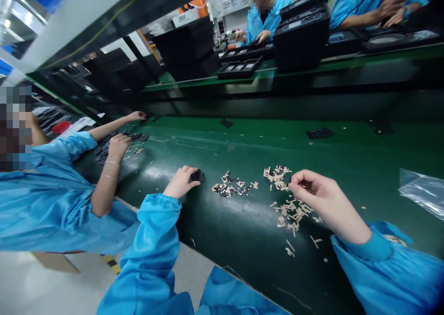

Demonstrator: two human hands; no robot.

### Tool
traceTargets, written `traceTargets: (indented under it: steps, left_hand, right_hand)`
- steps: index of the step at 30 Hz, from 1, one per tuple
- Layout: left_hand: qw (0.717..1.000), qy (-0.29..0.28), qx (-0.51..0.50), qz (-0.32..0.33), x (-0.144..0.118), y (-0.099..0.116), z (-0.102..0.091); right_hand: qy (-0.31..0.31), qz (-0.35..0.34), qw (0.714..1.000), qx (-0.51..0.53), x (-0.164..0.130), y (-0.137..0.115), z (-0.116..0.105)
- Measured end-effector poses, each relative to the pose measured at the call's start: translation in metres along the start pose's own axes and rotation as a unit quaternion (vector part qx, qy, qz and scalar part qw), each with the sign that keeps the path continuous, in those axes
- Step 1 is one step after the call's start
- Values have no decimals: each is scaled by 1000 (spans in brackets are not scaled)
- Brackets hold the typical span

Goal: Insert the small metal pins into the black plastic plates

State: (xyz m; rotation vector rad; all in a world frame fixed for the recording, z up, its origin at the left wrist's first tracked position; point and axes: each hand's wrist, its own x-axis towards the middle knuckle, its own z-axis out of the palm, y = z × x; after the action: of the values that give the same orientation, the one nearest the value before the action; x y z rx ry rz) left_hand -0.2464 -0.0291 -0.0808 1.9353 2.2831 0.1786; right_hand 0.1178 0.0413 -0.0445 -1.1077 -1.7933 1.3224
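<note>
left hand [181,182] is low and forward, knuckles up, fingers curled tight around something small and dark, blue sleeve bunched at the wrist. right hand [321,199] reaches in from the right, palm turned inward, thumb and forefinger pinched together at the tips, other fingers loosely folded.

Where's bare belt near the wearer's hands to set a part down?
Bare green belt lies beyond the left hand, up to the small black part. More bare belt sits between the right hand and the clear plastic bag. Crowded: the tan strip pile under the right hand, the mixed scraps between the hands, and the co-worker's hand.
</note>
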Motion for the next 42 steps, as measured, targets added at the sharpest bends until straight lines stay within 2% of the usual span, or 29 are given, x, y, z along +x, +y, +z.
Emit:
traceTargets:
  steps: [2,4,8,10,13,15,19,20,22,26,27,28,30,34,36,38,42]
  left_hand:
    - [1000,-6,-17,-7,1,-3,-5]
    - [999,-4,-41,2,4,8,-12]
    - [991,14,-119,60,13,60,-23]
    - [969,23,-226,102,18,94,-23]
    - [904,-1,-396,162,22,143,-19]
    - [880,-36,-428,204,23,168,-19]
    - [868,-80,-389,299,26,197,-25]
    - [863,-81,-400,299,27,201,-27]
    - [838,-64,-479,254,29,207,-29]
    - [719,13,-683,132,35,217,-24]
    - [700,24,-704,116,36,220,-21]
    - [695,34,-711,105,35,222,-19]
    - [720,47,-686,100,33,225,-15]
    - [821,73,-543,162,21,230,-15]
    - [854,103,-467,205,14,232,-19]
    - [867,138,-414,240,7,234,-23]
    - [867,196,-369,273,-1,239,-26]
  right_hand:
    - [-2,-1,1000,-4,0,0,1]
    - [-4,-10,1000,-10,-1,-1,2]
    - [-5,-36,999,-24,-3,-4,3]
    - [-1,-50,998,-31,-4,-5,3]
    - [22,-83,996,-36,-6,-6,2]
    - [50,-123,991,-28,-7,-5,2]
    - [82,-182,980,-6,-6,-1,1]
    - [96,-186,978,-5,-6,0,1]
    - [135,-184,974,0,-5,1,0]
    - [165,-166,972,29,-4,-1,0]
    - [175,-168,970,29,-4,-2,0]
    - [189,-175,966,20,-5,-4,-1]
    - [221,-196,955,-20,-6,-8,-3]
    - [217,-207,950,-88,-10,-17,-10]
    - [209,-199,952,-101,-12,-21,-11]
    - [209,-195,951,-115,-15,-24,-10]
    - [219,-196,946,-135,-18,-26,-8]
